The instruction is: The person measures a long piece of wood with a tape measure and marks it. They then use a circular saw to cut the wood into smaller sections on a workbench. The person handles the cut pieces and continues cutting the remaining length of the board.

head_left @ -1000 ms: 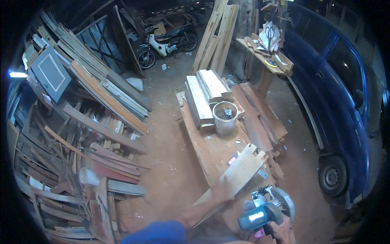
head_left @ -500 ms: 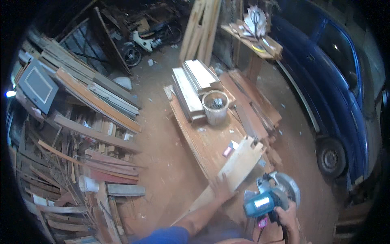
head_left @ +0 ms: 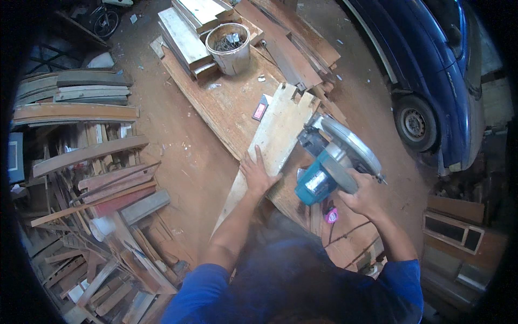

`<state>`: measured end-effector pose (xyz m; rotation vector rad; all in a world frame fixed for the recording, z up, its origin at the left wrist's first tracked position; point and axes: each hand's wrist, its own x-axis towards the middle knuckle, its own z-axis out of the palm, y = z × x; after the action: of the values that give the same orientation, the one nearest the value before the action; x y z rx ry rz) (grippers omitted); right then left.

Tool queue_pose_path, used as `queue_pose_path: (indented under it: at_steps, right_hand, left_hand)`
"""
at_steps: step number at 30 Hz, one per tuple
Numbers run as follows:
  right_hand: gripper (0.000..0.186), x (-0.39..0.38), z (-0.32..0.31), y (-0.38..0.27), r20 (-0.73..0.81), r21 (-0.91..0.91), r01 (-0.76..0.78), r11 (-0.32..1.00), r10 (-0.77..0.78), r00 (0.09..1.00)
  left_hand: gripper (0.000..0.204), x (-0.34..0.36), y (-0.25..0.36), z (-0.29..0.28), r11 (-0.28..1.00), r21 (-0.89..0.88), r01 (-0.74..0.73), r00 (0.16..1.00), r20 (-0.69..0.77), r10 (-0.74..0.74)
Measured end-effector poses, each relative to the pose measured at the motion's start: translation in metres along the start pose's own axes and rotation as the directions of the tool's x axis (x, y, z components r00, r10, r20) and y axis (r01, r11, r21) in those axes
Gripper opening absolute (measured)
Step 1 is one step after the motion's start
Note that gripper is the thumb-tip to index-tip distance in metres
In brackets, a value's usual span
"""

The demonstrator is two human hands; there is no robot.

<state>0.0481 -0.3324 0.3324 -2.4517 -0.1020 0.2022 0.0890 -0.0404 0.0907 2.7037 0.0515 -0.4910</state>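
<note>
In the head view, I see the person lean over a wooden bench (head_left: 208,110), both arms reaching forward. The left hand (head_left: 258,175) lies flat on a pale board (head_left: 278,135), fingers spread and thumb out to the right. That board slants across the bench: its notched end points away from the person, and its near end runs out past the bench's left edge. The right hand (head_left: 362,195) is wrapped around the handle of a teal saw (head_left: 318,181), which sits at the board's right side with its round guard leaning outward; whether the blade touches the wood, I can't tell. Just left of the board lies a small pink-faced box (head_left: 260,109), and a round pink thing (head_left: 330,215) is below the saw. Farther up the bench, a bucket (head_left: 236,61) of dark bits stands beside stacked white planks (head_left: 183,35). A blue car (head_left: 431,81) is parked to the right; a timber heap (head_left: 91,162) fills the left.
</note>
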Motion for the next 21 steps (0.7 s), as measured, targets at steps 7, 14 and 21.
queue_pose_path:
  at_steps: [7, 14, 21]
  right_hand:
    - [0.057, 0.023, 0.035, 0.031, -0.009, 0.041, 0.148, 0.988, -0.148, 0.989]
    - [0.056, 0.033, 0.035, 0.037, 0.04, 0.042, 0.196, 0.98, -0.198, 0.979]
    - [0.054, 0.044, 0.033, 0.034, 0.066, -0.003, 0.227, 0.974, -0.227, 0.972]
  left_hand:
    - [0.133, 0.014, -0.01, -0.024, 0.982, -0.189, 0.02, 0.999, -0.023, -0.025]
    - [0.107, 0.062, -0.012, -0.019, 0.862, -0.501, 0.076, 0.997, 0.058, -0.054]
    - [0.099, 0.066, -0.025, -0.012, 0.834, -0.538, 0.125, 0.992, 0.092, -0.089]
